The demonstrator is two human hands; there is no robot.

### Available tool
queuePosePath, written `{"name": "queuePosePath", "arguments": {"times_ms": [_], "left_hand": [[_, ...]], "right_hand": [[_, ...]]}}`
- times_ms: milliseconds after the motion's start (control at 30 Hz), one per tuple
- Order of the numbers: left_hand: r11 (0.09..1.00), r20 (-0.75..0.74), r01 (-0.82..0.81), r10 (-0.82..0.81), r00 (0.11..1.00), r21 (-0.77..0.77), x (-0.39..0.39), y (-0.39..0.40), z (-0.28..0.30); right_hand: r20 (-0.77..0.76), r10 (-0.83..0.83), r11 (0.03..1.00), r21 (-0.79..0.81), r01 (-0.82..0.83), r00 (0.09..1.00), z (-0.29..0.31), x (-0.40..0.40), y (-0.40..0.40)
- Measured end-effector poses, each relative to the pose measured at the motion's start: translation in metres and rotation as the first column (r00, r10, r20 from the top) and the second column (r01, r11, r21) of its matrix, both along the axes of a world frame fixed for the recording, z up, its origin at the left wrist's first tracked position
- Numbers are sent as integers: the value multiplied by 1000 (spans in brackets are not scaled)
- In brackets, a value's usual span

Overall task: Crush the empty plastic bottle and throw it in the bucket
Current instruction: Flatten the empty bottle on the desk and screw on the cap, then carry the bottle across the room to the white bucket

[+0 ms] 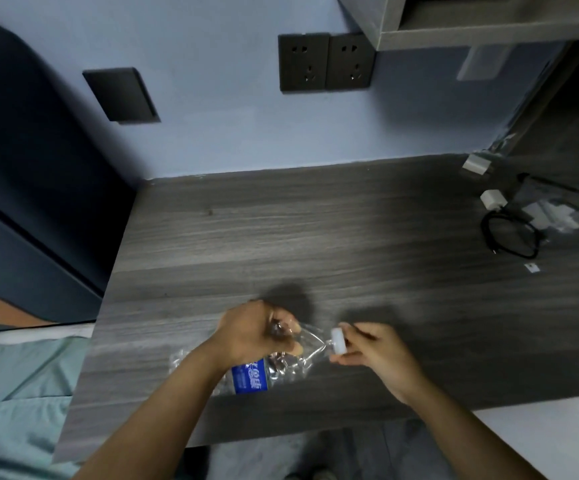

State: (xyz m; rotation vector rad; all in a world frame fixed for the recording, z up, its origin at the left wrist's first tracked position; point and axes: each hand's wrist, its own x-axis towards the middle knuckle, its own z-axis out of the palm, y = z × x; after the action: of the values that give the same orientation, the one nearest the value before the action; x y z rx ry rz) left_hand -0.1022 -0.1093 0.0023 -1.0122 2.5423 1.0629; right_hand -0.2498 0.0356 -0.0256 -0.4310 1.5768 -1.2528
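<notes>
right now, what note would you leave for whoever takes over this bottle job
Left hand: grip closed around the middle of the clear plastic bottle, pressing it against the grey wood desk.
Right hand: fingers pinching the white cap at the bottle's neck.
Bottle: lying on its side near the desk's front edge, blue label showing, body already crumpled.
Done: crushing is under way.
Left: finish flattening, then drop it in the bucket, which is not in view.
</notes>
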Motion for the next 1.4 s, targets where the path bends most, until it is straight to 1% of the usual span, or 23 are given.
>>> {"name": "queuePosePath", "arguments": {"times_ms": [67, 100, 167, 233, 333, 400, 500, 600, 633, 733, 867, 900, 933, 967, 1033, 1100, 1167, 1267, 1333, 1400], "left_hand": [[999, -21, -11, 12, 1000, 53, 1, -2, 1], [996, -39, -30, 34, 999, 83, 1, -3, 1], [992, -61, -43, 50, 997, 118, 1, -3, 1], [994, -53, -32, 38, 998, 107, 0, -3, 1], [997, -39, -39, 42, 998, 74, 0, -2, -1], [1000, -21, -24, 25, 999, 12, 2, 0, -3], [995, -19, -42, 41, 999, -87, 4, 2, -5], [992, -29, -42, 39, 999, -123, 5, 4, -4], [993, -30, -42, 39, 999, -110, 5, 4, -3], [997, -49, -74, 73, 996, -11, 4, 5, -1], [996, -49, -88, 88, 995, -10, 3, 8, 0], [996, -53, -88, 88, 995, 4, 3, 10, 0], [994, -73, -100, 103, 992, 55, 2, 12, 1], [979, -119, -135, 153, 981, 151, 2, 15, 4], [904, -239, -235, 332, 913, 358, 0, 22, 10], [819, -278, -315, 482, 831, 479, -4, 29, 14], [737, -272, -367, 588, 762, 567, -9, 36, 18], [656, -262, -424, 687, 677, 624, -14, 52, 17], [570, -230, -451, 759, 609, 687, -15, 67, 13], [482, -178, -477, 816, 551, 735, -15, 81, 7]], "right_hand": [[28, 14, 996, -84, -12, 1000, 4, -3, 4], [12, 53, 992, -114, -51, 999, 7, -5, 7], [-98, 151, 979, -121, -162, 984, 10, -7, 10], [-176, 200, 972, -87, -218, 964, 11, -5, 8], [-232, 170, 980, -60, -189, 958, 10, -1, 5], [-247, 171, 981, -49, -189, 954, 11, 1, 4], [-222, 184, 979, -42, -198, 957, 13, 3, 3], [-187, 165, 983, -51, -178, 968, 15, 3, 1], [-167, 152, 985, -59, -164, 974, 16, 3, 1], [-93, 105, 991, -70, -112, 990, 17, 3, 2], [-129, 93, 992, -69, -102, 987, 16, 5, 2], [-130, 80, 993, -76, -90, 988, 15, 5, 3], [-116, 50, 995, -86, -60, 992, 16, 6, 4], [-90, 4, 995, -97, -13, 996, 16, 7, 5], [-10, -75, 992, -106, 73, 997, 16, 10, 6], [61, -71, 991, -111, 78, 996, 15, 18, 11], [140, -29, 992, -114, 45, 990, 12, 31, 19], [215, 36, 994, -106, -13, 976, 9, 52, 32], [192, -6, 994, -102, 26, 981, 7, 62, 39], [115, -79, 993, -72, 88, 990, 5, 67, 44]]}}
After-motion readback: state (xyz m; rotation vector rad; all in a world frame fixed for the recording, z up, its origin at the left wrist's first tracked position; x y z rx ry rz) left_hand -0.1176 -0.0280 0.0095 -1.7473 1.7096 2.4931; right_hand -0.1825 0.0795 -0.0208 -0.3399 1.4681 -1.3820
